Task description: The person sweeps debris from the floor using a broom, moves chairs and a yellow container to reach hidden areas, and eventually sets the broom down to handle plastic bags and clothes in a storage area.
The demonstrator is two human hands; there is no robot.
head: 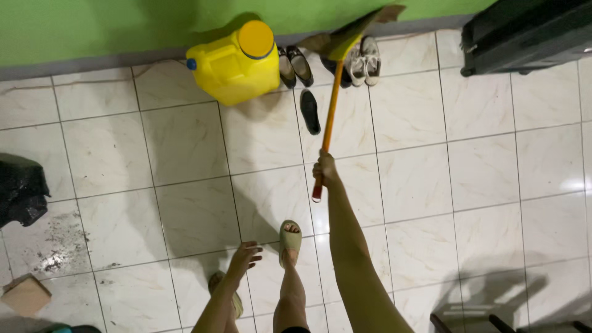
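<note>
My left hand [245, 254] hangs loose with fingers spread, holding nothing, above the tiled floor [185, 154]. My right hand [324, 168] is clenched around the orange broom [331, 105] near its handle end. Beyond it, the bristles meet shoes [364, 60] beside a yellow jug [237, 61].

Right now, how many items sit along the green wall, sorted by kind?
Yellow jerrycan: 1
Black shoes: 3
White sneakers: 2
Dark suitcase: 1
Broom, in the right hand: 1
Total: 8
</note>
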